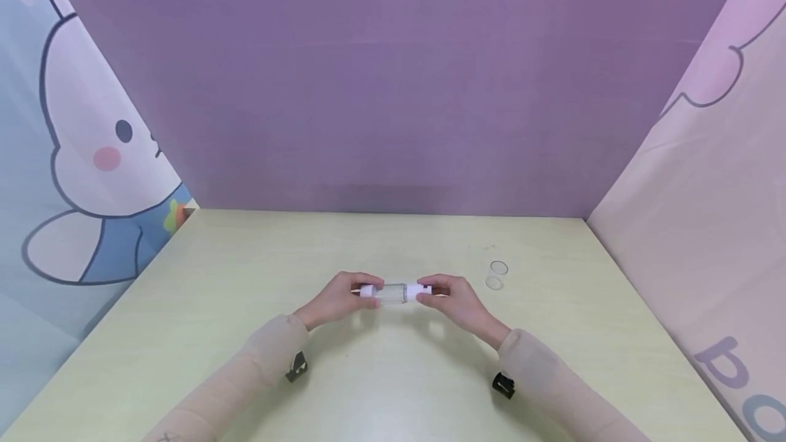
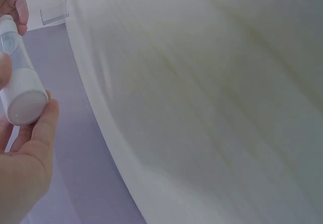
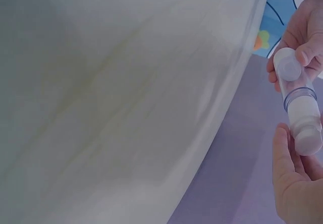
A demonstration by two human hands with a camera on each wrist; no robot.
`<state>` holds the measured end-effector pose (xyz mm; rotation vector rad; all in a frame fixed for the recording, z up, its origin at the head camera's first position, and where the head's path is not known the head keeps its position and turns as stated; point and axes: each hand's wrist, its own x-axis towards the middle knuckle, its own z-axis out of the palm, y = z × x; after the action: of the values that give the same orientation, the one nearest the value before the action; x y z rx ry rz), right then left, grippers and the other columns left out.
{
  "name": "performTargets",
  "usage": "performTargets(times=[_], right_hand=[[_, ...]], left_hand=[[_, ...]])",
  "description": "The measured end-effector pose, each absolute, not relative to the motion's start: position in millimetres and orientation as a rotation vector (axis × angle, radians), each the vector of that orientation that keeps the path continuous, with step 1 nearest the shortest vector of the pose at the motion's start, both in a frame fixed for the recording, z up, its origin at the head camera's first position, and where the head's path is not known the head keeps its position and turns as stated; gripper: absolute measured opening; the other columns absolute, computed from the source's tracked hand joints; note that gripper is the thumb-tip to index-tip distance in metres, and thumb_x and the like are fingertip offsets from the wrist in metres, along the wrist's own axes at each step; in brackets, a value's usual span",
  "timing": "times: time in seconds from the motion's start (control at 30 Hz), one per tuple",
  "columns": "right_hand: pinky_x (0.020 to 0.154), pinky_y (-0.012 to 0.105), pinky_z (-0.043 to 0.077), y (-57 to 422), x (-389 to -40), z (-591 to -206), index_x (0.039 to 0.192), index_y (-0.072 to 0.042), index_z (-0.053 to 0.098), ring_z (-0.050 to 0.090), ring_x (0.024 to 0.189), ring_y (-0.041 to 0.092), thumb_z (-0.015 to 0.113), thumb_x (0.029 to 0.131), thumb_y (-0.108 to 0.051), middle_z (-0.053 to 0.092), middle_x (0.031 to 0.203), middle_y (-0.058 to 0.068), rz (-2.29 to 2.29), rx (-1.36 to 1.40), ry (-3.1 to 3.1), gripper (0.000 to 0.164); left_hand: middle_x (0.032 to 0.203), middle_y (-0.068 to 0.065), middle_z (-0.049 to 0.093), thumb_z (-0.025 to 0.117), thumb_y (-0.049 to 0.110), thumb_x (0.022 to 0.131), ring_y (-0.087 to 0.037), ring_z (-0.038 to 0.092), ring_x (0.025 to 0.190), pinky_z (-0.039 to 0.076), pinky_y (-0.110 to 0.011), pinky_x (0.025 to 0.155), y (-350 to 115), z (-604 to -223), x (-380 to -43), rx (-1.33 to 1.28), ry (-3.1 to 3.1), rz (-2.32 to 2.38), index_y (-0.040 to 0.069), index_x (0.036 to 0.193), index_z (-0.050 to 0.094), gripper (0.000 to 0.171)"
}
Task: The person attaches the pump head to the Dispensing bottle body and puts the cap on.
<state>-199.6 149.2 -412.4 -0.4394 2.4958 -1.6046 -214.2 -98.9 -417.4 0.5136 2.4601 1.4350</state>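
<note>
A clear pump bottle (image 1: pixel 391 294) with a white base and a white pump top lies sideways between both hands, over the middle of the table. My left hand (image 1: pixel 341 297) grips its white base (image 2: pixel 23 95), thumb on one side and fingers on the other. At the opposite end, my right hand (image 1: pixel 457 300) holds the white pump top (image 3: pixel 304 114) between thumb and fingers. Inside the clear body, a pale round disc (image 3: pixel 289 68) shows near the base. To the right of the right hand, a clear cap (image 1: pixel 496 275) rests on the table.
The pale wooden table (image 1: pixel 276 244) ends at a purple wall panel (image 1: pixel 393 87) at the back. Printed cloths stand along the left (image 1: pixel 110 155) and right sides. A black strap piece (image 1: pixel 297 367) hangs under each sleeve.
</note>
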Motion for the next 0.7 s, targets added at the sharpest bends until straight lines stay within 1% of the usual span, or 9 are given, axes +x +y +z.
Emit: performTargets(times=[0.13,0.23,0.47,0.7], right_hand=[[0.079,0.03,0.052,149.0,-198.8,-412.0,0.112,-0.002,0.063,0.061,0.099,0.025,0.067,0.083,-0.016,0.064,0.107,0.013,-1.614,-0.441,2.487,0.032],[0.08,0.03,0.052,148.9,-198.8,-411.9,0.113,0.002,0.061,0.061,0.101,0.027,0.067,0.083,-0.014,0.063,0.11,0.016,-1.641,-0.448,2.466,0.035],[0.081,0.028,0.051,149.8,-199.4,-412.8,0.116,0.008,0.057,0.059,0.106,0.032,0.068,0.079,-0.002,0.057,0.118,0.022,-1.761,-0.476,2.347,0.039],[0.081,0.026,0.051,148.1,-199.1,-411.3,0.114,0.009,0.058,0.057,0.108,0.035,0.067,0.076,0.006,0.056,0.117,0.023,-1.769,-0.492,2.339,0.038]], left_hand=[[0.122,-0.011,0.058,0.071,0.017,0.08,-0.023,0.058,0.102,0.049,-0.033,0.081,-99.5,-420.7,-215.9,0.502,2.461,1.431,0.011,0.116,0.063,0.037],[0.122,-0.011,0.058,0.07,0.016,0.08,-0.024,0.058,0.102,0.049,-0.034,0.081,-99.6,-421.1,-215.8,0.501,2.459,1.432,0.01,0.116,0.063,0.038],[0.121,-0.013,0.058,0.07,0.015,0.08,-0.024,0.058,0.102,0.049,-0.033,0.081,-99.4,-421.4,-215.2,0.508,2.458,1.439,0.007,0.116,0.062,0.038],[0.122,-0.012,0.058,0.071,0.016,0.08,-0.024,0.058,0.103,0.049,-0.032,0.081,-99.1,-420.9,-215.9,0.502,2.458,1.436,0.007,0.117,0.062,0.039]])
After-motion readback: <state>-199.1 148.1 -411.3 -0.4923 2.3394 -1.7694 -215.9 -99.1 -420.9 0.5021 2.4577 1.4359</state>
